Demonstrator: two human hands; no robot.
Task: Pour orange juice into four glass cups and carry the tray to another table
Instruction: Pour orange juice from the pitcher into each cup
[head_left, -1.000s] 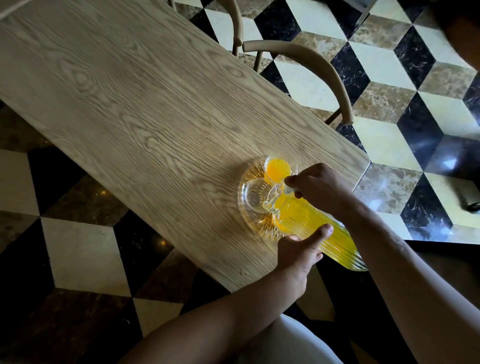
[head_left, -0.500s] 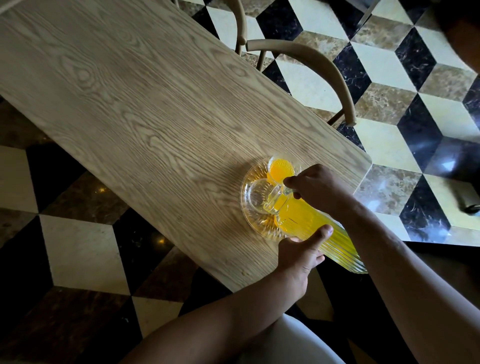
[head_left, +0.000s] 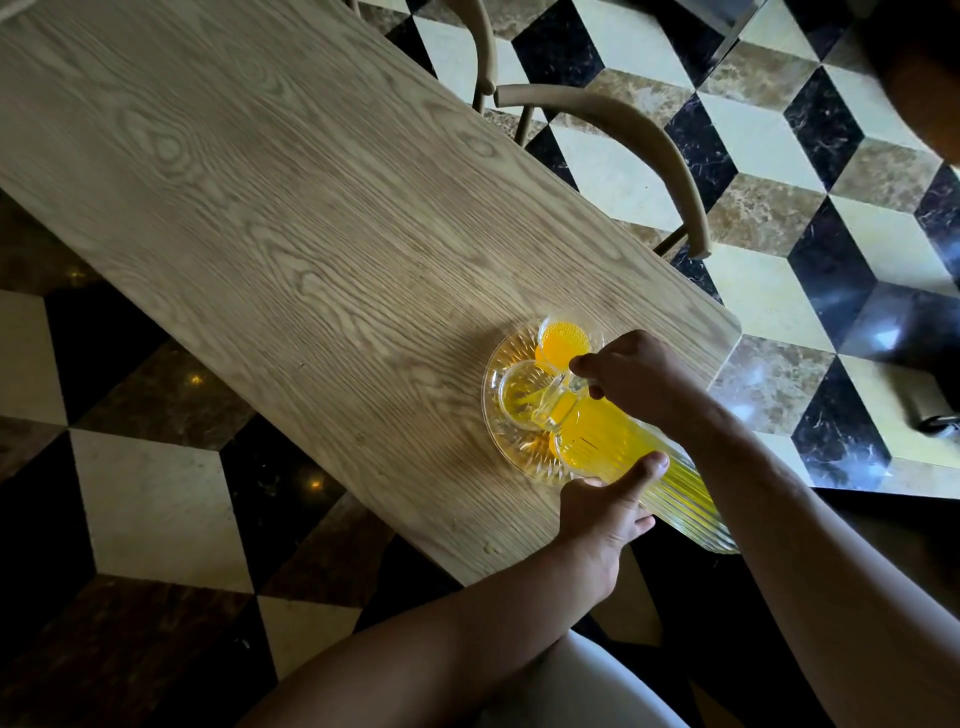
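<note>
ribbed clear glass makes up the tall pitcher of orange juice, which lies steeply tilted with its base hanging past the near edge of the pale oak-grain wooden table and its spout lowered toward the round cut-glass tray. nearest the camera, the left hand cups the pitcher's lower side, thumb pressed flat across the ribbed wall and fingers curled underneath, closed on the glass. just beyond it, the right hand grips the pitcher's neck from above, fingers wrapped round the smooth narrow part near the spout, also closed on it. both forearms are bare.

the tray sits close to the table's near right corner, its faceted rim catching amber light. on it, right at the spout, stands a small clear glass cup with a shallow pool of juice in the bottom. touching that cup on its far side is a second small glass cup, filled almost to the brim with bright orange juice. any further cups are hidden behind the pitcher and the hands.

beyond the tray the table's broad bare surface stretches away, its grain in long loops. at the table's far side a curved beige wooden chair back rises. under everything lies a polished marble floor of cream, brown and black diamonds.
</note>
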